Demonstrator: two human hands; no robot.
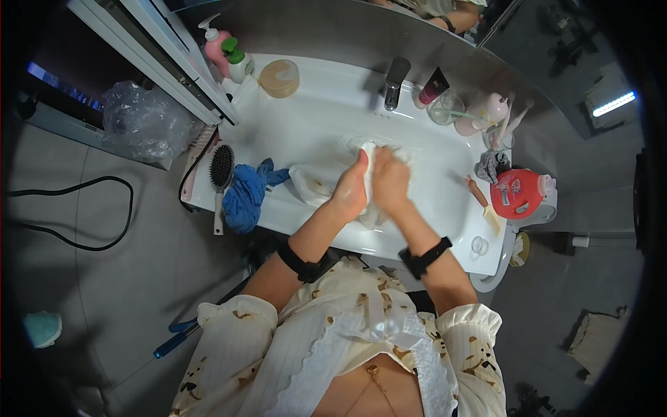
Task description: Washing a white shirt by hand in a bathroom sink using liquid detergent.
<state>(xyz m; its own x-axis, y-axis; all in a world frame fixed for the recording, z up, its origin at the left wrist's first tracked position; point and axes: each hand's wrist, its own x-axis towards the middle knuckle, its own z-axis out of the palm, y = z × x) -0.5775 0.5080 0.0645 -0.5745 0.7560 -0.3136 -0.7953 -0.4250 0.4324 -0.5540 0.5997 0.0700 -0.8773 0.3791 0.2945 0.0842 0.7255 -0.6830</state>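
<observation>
Over the white washbasin [292, 130], both my hands hold a wet white cloth [369, 169]. My left hand [349, 190] grips one side of it with the thumb up, and my right hand [391, 180], a little blurred, is closed on the other side. Part of the white cloth spreads across the basin to the left and hangs below my hands. Beyond my hands stands a dark metal faucet [394, 86]. A crumpled blue cloth [242, 198] lies on the basin's left front edge, beside a black-bristled hairbrush [222, 167].
Pump bottles [239, 65] and a round tub [280, 78] stand at the back left. A squeeze tube [433, 88] and glass cup [444, 110] are right of the faucet. A red detergent bottle [518, 194], a patterned cloth [491, 166] and a pale comb [491, 219] sit at the right.
</observation>
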